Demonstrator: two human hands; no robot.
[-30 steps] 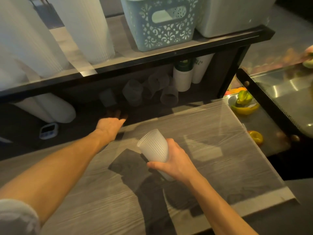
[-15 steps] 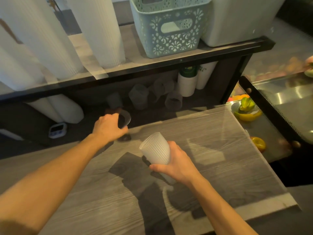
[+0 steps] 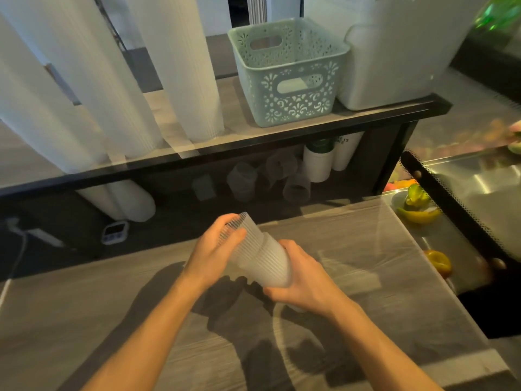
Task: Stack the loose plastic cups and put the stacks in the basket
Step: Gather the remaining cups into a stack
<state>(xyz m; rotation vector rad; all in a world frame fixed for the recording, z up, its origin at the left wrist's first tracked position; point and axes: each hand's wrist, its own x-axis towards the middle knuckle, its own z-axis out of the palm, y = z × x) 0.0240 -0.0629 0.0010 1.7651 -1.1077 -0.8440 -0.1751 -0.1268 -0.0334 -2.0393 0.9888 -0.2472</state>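
Note:
Two ribbed translucent plastic cups meet above the wooden counter (image 3: 366, 292). My left hand (image 3: 214, 251) grips the upper cup (image 3: 249, 231), whose base sits partly inside the lower cup (image 3: 272, 265), which my right hand (image 3: 303, 277) holds from the right and below. Both cups tilt up to the left. Several loose clear cups (image 3: 296, 189) stand or lie in the dark recess under the black shelf. The pale green perforated basket (image 3: 290, 108) stands on that shelf, with nothing visible inside it.
Tall white cup stacks (image 3: 180, 69) lean on the shelf left of the basket. A white bin (image 3: 394, 52) stands to its right. White paper cups (image 3: 318, 165) and a small timer (image 3: 114, 231) sit in the recess. Fruit (image 3: 418, 206) lies at the counter's right edge.
My left hand took a cup from the recess edge and brought it back to the cup in my right hand. The two cups now nest together. The camera tilted upward.

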